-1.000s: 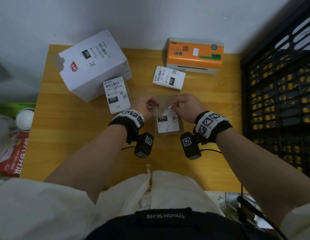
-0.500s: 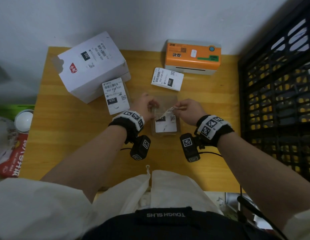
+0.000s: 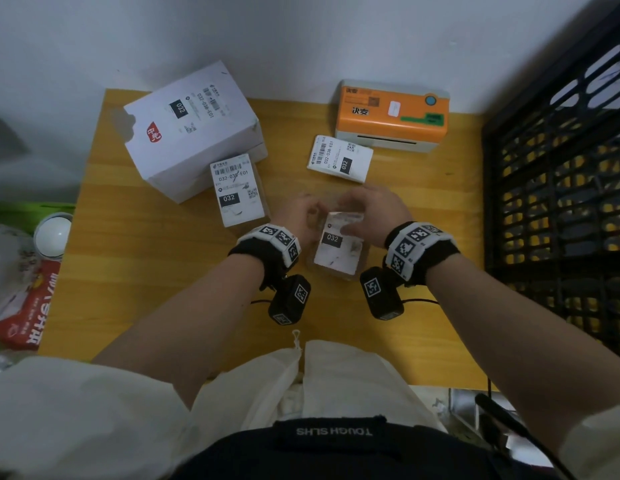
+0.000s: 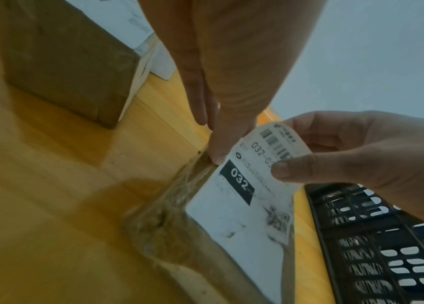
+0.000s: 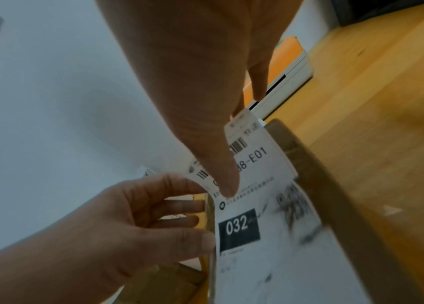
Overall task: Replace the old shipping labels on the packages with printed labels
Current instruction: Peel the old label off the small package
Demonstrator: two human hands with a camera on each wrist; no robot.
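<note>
On brown package (image 5: 335, 195), smudged white 032 label (image 5: 262, 205), top peeled

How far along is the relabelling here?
Done: nothing clearly; the white box and the package beside it carry labels, old or new I cannot tell. In hand: the right hand pinches the lifted top of the 032 label on the brown package, which the left hand holds. Left: peeling it off, then likely sticking on the spare label by the label printer.

Back left on the table (image 3: 145, 271): big box (image 3: 190, 133), small parcel (image 3: 237, 192) tight against its front. Back right: label printer (image 3: 391, 116), loose label (image 3: 339, 159) just in front. Front centre: package (image 4: 192, 257), old label (image 4: 247, 197) on top. Crate (image 3: 558, 202) off right.
</note>
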